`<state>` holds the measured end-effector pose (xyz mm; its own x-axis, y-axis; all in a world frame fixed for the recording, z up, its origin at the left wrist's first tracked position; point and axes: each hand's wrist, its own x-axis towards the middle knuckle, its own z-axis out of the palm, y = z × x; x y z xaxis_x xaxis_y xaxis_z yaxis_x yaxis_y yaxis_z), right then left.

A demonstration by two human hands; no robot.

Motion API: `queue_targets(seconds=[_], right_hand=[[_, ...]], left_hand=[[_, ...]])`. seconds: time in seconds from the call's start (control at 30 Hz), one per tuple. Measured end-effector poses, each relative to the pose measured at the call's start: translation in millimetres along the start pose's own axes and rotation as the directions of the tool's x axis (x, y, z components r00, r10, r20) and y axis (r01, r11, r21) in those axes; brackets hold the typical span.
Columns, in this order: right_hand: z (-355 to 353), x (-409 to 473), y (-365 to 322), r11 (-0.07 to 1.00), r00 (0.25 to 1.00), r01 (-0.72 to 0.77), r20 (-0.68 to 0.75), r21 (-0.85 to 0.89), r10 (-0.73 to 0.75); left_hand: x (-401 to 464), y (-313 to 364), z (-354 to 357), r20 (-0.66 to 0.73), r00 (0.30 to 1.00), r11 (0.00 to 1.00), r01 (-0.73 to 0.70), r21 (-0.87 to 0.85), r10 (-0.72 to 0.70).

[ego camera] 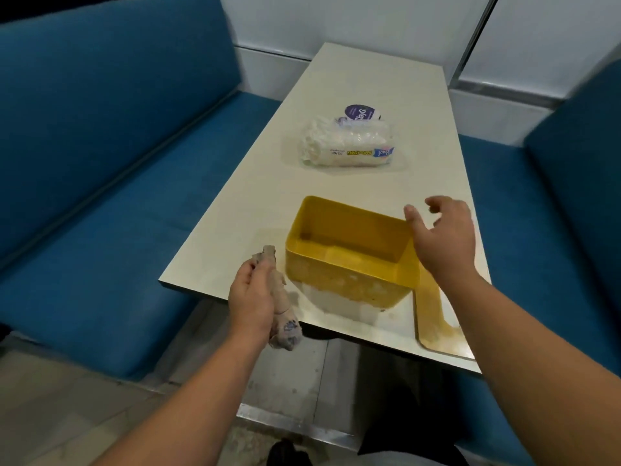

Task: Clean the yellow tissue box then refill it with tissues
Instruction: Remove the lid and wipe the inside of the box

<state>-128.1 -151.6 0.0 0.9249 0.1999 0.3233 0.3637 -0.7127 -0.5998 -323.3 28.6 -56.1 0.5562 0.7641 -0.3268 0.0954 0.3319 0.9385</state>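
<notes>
Near the table's (255,183) front edge: yellow tissue box (349,253) open, empty | left hand (252,294) clamped on cloth (280,297) beside box | right hand (443,237) spread, over box's right rim | tissue pack (346,142) beyond box, unopened it seems | judged: cleaning underway, refill pending, 0 tissues loaded

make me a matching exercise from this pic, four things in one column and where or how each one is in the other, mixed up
Things:
1. yellow tissue box
2. pack of tissues
3. cloth
4. right hand

States:
A. gripped in the left hand, at the table's near edge
B. open, fingers spread, over the box's right rim
C. lies farther along the table, wrapped in clear plastic
D. stands open and empty near the table's near end

Pairs: 1-D, 2-C, 3-A, 4-B
</notes>
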Motion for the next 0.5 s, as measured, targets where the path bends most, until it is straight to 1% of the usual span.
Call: queue_targets(seconds=[0.03, 0.07, 0.1, 0.13, 0.17, 0.23, 0.27, 0.33, 0.43, 0.5], right_hand=[[6, 0, -19, 0.986, 0.980, 0.164, 0.113, -0.010, -0.162], [14, -2, -36, 0.949, 0.917, 0.313, 0.274, -0.049, -0.288], [23, -4, -47, 0.897, 0.834, 0.429, 0.427, -0.105, -0.349], [31, -4, -52, 0.853, 0.768, 0.498, 0.536, -0.154, -0.351], [37, -3, -52, 0.836, 0.734, 0.513, 0.606, -0.196, -0.308], [44, 0, -45, 0.843, 0.708, 0.481, 0.674, -0.241, -0.211], [46, -1, -41, 0.845, 0.701, 0.472, 0.688, -0.252, -0.186], [50, -3, -36, 0.836, 0.702, 0.479, 0.688, -0.269, -0.181], [52, -2, -37, 0.841, 0.706, 0.468, 0.686, -0.270, -0.173], [52, 2, -39, 0.845, 0.692, 0.463, 0.705, -0.268, -0.156]], left_hand=[[-2, -2, 1, 0.006, 1.000, 1.000, -0.007, 0.014, 0.007], [-4, -3, 3, 0.006, 1.000, 0.999, -0.020, 0.028, 0.020], [-5, -4, 4, 0.001, 0.999, 0.998, -0.037, 0.044, 0.037], [-6, -5, 5, -0.010, 0.998, 0.997, -0.054, 0.054, 0.054], [-7, -5, 7, -0.022, 0.997, 0.996, -0.068, 0.060, 0.069], [-7, -4, 9, -0.031, 0.995, 0.994, -0.094, 0.053, 0.096], [-6, -3, 11, -0.032, 0.994, 0.994, -0.103, 0.044, 0.105], [-3, -3, 16, -0.050, 0.990, 0.990, -0.133, 0.043, 0.135], [-9, -11, 31, -0.095, 0.976, 0.978, -0.189, 0.087, 0.197], [-17, -17, 43, -0.089, 0.971, 0.970, -0.212, 0.121, 0.224]])
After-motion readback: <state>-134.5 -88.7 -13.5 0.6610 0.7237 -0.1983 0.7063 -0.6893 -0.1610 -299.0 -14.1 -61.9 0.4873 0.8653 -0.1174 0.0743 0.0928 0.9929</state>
